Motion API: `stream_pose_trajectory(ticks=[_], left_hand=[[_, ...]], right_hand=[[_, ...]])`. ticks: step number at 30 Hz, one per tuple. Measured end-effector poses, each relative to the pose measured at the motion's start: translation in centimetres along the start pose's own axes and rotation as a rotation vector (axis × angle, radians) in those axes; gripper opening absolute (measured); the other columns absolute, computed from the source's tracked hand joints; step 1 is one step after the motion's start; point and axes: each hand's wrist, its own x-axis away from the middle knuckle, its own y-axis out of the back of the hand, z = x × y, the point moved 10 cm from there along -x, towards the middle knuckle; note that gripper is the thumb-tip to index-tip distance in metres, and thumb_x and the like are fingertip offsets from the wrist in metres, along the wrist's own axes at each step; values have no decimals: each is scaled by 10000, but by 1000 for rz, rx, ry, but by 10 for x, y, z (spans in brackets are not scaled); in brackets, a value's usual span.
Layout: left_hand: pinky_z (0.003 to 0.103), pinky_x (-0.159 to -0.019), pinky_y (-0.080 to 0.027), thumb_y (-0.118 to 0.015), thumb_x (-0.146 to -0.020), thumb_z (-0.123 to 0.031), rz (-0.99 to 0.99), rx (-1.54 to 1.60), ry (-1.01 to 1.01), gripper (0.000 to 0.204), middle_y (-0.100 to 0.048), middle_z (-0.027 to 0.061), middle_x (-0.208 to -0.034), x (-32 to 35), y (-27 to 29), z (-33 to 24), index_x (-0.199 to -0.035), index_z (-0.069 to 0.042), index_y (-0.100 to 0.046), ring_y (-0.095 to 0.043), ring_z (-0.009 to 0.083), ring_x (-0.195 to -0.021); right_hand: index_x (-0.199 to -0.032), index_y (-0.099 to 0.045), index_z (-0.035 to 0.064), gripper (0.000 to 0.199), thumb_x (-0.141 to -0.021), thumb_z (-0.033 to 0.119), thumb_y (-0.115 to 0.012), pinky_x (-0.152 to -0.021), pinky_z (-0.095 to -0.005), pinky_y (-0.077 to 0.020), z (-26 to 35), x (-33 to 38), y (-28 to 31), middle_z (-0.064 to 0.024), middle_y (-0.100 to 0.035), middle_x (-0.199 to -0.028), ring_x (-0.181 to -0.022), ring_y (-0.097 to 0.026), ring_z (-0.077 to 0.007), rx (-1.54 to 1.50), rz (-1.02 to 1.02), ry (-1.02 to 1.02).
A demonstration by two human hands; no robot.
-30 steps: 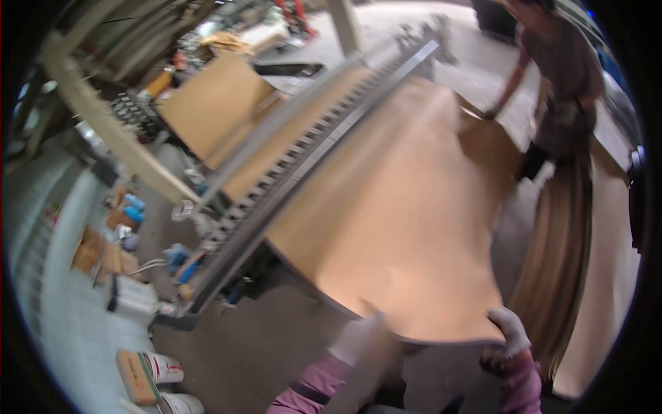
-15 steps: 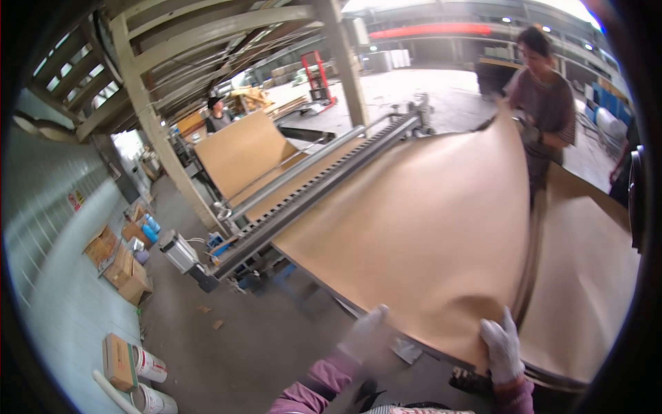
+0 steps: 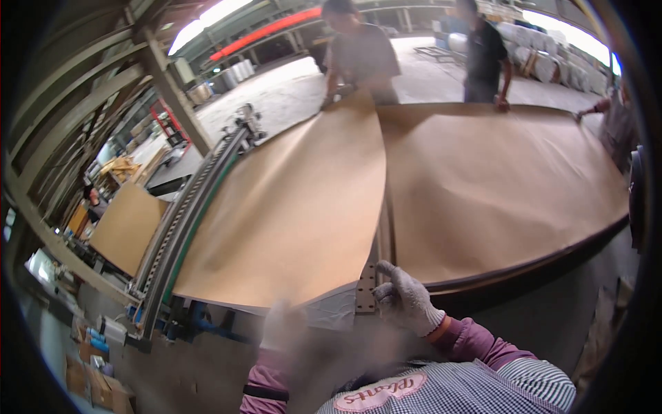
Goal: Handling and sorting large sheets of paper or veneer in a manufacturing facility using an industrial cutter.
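Observation:
A large brown paper-like sheet (image 3: pixel 289 214) stretches from a long roller machine (image 3: pixel 200 186) on the left toward the middle, its far corner raised by a co-worker. My left hand (image 3: pixel 283 326), in a white glove, is at the sheet's near edge; motion blurs its fingers, so its grip cannot be made out. My right hand (image 3: pixel 408 301), gloved too, hovers just right of the sheet's near corner. Its fingers are apart and partly bent, with nothing visible in them. A perforated metal strip (image 3: pixel 366 293) shows beside that hand.
A second brown sheet (image 3: pixel 503 193) lies on a dark-edged stack at right. One co-worker (image 3: pixel 362 58) stands behind the first sheet, another (image 3: pixel 485 62) behind the second, and a third (image 3: pixel 617 124) at far right. Cardboard boxes (image 3: pixel 100 386) sit at lower left; a post (image 3: pixel 178 86) rises beyond the machine.
My view has swung right, bringing the second sheet and more co-workers in. My right hand has come away from the sheet's near corner. My left hand is still by the near edge.

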Motion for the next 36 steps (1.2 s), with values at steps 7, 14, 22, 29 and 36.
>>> stream_pose_trajectory(ticks=[7, 14, 22, 29, 36], left_hand=[[260, -447, -443, -512, -947, -304, 116, -37, 162, 223, -544, 30, -620, 43, -117, 51, -887, -97, -570, -507, 139, -491], [313, -637, -519, -456, -966, -352, 289, -406, 46, 292, -627, 48, -819, 18, -109, 121, -1013, -81, -555, -616, 192, -719], [310, -583, -522, -493, -916, -457, -12, -105, -10, 446, -668, 92, -779, 3, -30, 79, -968, -38, -636, -623, 223, -628], [276, -266, -278, -405, -897, -548, -258, -523, 49, 494, -509, 32, -490, -16, 9, 67, -686, -135, -574, -409, 167, -318], [372, -600, -546, -473, -931, -434, -52, -284, 57, 379, -650, 62, -914, -2, -39, 138, -1031, -85, -582, -638, 224, -727]], right_hand=[[-1446, -202, -29, 925, -804, 424, -691, -926, -276, -437, -31, 19, -2, -179, -564, -1196, -1083, -562, -215, 792, 39, 41], [-1098, -584, -8, 356, -913, 293, -535, -796, -345, -483, -5, 13, 3, -171, -650, -923, -904, -622, -270, 876, -239, 418], [-1110, -560, -21, 379, -915, 301, -521, -796, -374, -475, 43, 67, 52, -187, -646, -968, -916, -612, -302, 1078, -319, 466], [-1063, -590, -19, 314, -920, 257, -552, -796, -370, -480, 101, 105, 79, -143, -657, -960, -911, -615, -274, 788, -160, 587], [-870, -616, 37, 218, -936, 238, -564, -729, -233, -497, 139, 145, 129, 22, -599, -845, -788, -561, -70, 1015, -262, 182]])
